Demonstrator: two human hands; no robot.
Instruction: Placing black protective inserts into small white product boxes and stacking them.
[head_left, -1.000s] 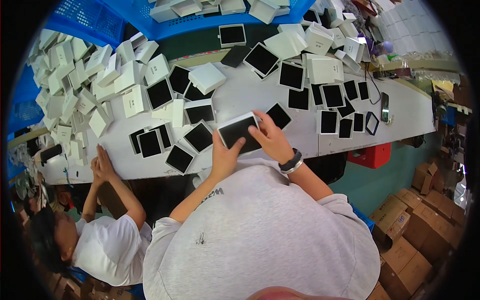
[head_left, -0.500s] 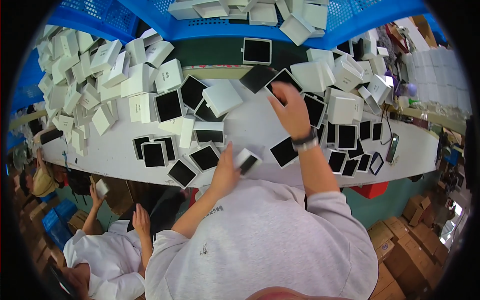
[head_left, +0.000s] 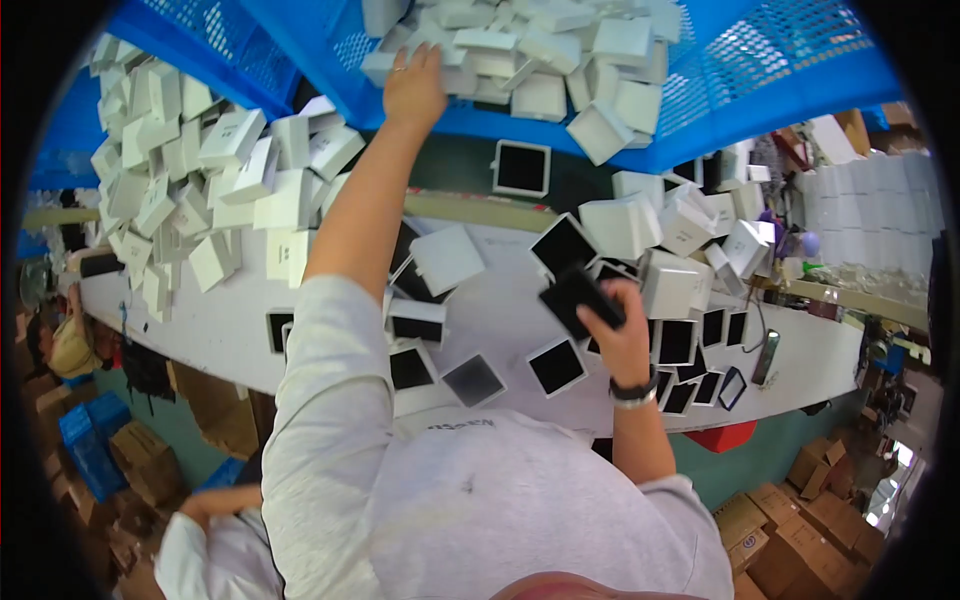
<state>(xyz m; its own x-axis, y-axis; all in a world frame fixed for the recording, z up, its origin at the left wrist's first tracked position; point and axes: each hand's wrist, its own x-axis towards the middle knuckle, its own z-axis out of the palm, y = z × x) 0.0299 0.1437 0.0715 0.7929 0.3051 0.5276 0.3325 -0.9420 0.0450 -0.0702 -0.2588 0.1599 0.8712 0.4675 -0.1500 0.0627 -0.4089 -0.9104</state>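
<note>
My left hand (head_left: 415,92) is stretched far forward into the blue crate (head_left: 290,50), fingers extended over the white boxes (head_left: 490,60) heaped there. I cannot see it gripping any of them. In my right hand (head_left: 625,330) is a thin black foam-like pad (head_left: 578,298), held between thumb and fingers above the table. Below the pad lies an open white box with a black inside (head_left: 556,366). To its left, close to my body, is a box with a greyish inside (head_left: 473,380). Another black-filled box (head_left: 562,246) sits just beyond the pad.
Many white boxes (head_left: 235,140) are piled at the table's left, and more (head_left: 690,225) at the right. Several black-filled boxes (head_left: 676,342) stand beside my right wrist. A phone-like device (head_left: 767,357) lies near the right edge. Another person's white sleeve (head_left: 200,560) shows at lower left.
My left hand has left the table's near edge and reached forward into the crate. My right hand has drawn back toward me with the black pad. A greyish-filled box now lies near my body.
</note>
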